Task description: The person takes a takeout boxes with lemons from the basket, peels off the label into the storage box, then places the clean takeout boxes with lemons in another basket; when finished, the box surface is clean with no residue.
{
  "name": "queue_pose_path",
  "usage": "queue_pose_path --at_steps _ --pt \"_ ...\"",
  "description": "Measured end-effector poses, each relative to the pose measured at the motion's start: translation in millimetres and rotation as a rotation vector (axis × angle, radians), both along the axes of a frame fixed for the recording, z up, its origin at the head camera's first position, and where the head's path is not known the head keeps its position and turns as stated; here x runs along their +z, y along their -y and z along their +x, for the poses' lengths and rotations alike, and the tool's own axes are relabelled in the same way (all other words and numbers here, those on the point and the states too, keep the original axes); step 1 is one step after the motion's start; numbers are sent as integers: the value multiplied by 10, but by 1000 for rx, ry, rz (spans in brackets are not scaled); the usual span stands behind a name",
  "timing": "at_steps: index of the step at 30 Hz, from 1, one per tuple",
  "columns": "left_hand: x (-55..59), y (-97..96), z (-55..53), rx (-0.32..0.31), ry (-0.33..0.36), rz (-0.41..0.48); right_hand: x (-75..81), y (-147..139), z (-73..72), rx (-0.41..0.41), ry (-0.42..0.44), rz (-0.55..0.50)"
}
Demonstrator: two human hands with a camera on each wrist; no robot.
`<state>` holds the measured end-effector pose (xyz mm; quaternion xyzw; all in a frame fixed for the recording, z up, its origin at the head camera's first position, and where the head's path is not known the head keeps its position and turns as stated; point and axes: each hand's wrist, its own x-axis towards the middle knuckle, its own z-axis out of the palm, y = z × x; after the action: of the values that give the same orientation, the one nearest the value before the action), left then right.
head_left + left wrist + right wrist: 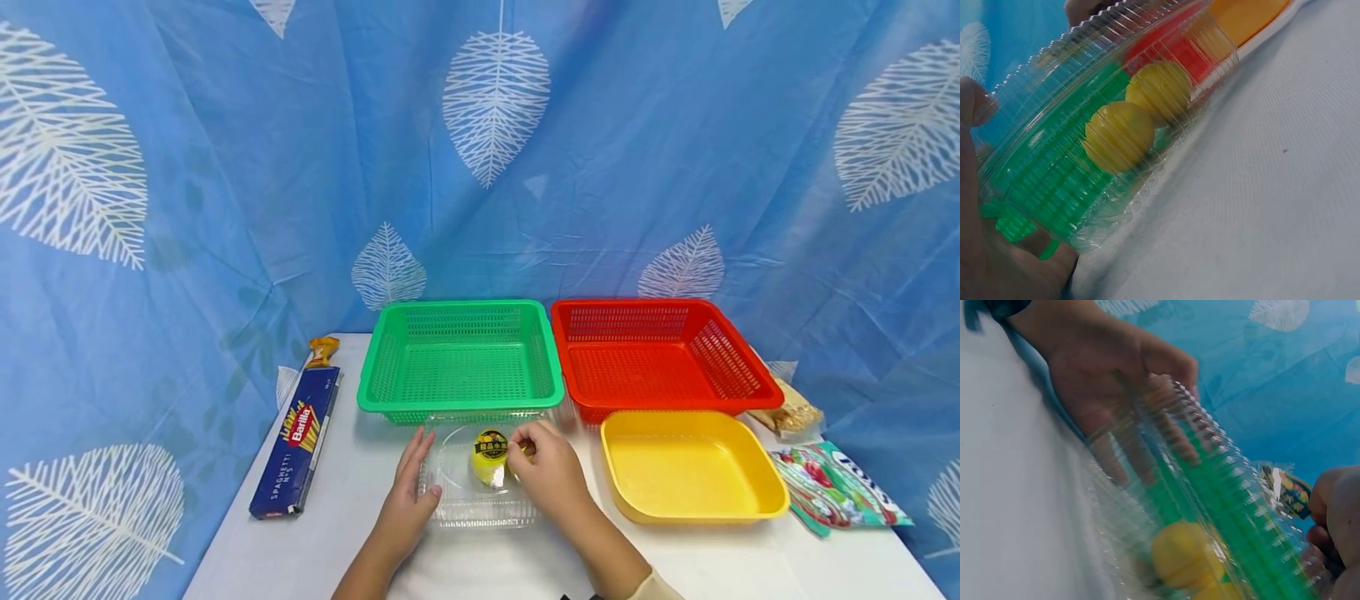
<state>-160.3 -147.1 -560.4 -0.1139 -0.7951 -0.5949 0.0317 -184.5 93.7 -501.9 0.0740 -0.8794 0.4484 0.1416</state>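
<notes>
A clear plastic clamshell box (450,508), closed, lies in front of the green basket. Inside are two round yellow fruits (1120,136), side by side; in the head view one is mostly behind the right hand. My left hand (405,500) rests against the box's left side, fingers extended and thumb near the front corner. Over the lid, my right hand (550,467) has its fingers curled, pinching the edge of a round black-and-yellow sticker (491,444). Seen from the right wrist, the sticker (1286,490) stands tilted above the ridged lid edge, right at the fingertips.
Behind the box stand a green basket (375,398) and a red basket (761,387). A yellow tub (693,518) sits to the right. Farther right lie a colourful packet (840,487) and a clear bag (791,412). A blue spaghetti box (296,442) and an orange wrapper (322,351) lie left.
</notes>
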Motion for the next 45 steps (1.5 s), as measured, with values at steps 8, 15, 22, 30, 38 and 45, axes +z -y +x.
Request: queue_pose_path --at_steps 8,15,22,30,38,45 --pt "-1 2 -8 10 18 -4 69 -127 15 97 11 -165" --pt "17 5 0 12 49 5 128 -255 71 109 51 -113" --pt "26 -2 1 21 64 -4 206 -498 114 87 57 -23" --pt "-3 -7 -2 23 84 -8 248 -913 193 5 99 85" --pt "13 -7 4 29 88 -8 255 -1384 257 -65 197 137" --pt "30 1 -1 27 94 -22 232 -1751 304 -115 277 191"
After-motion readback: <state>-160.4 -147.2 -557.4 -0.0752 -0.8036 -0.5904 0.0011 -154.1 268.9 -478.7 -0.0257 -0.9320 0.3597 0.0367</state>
